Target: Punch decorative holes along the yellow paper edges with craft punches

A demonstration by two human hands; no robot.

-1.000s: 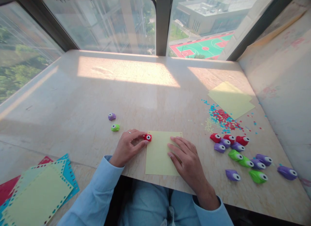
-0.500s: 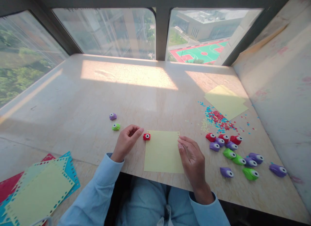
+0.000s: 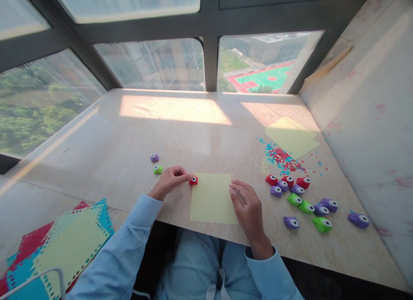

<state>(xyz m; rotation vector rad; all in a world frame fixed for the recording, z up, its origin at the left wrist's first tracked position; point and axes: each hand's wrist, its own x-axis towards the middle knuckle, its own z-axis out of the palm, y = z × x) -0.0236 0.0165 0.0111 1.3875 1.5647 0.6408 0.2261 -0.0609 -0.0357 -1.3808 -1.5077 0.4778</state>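
Note:
A sheet of pale yellow paper point(image 3: 211, 201) lies at the table's front edge before me. On its upper left corner sits a small red craft punch point(image 3: 193, 180). My left hand point(image 3: 172, 179) is closed, thumb and fingertips at the punch's left side. With its fingers closed on the sheet's upper right edge, my right hand point(image 3: 248, 205) holds the paper. Two more punches, a purple one point(image 3: 154, 157) and a green one point(image 3: 158, 169), stand just beyond my left hand.
Several red, purple and green punches point(image 3: 305, 206) stand on the right. Behind them lie scattered paper bits point(image 3: 284, 159) and plain yellow sheets point(image 3: 292, 138). Sheets with punched edges point(image 3: 71, 244) are piled at the left front. Windows point(image 3: 151, 65) border the far side.
My left hand has moved right, its fingertips now at the red punch. My right hand keeps its hold on the paper. The head view has tilted up.

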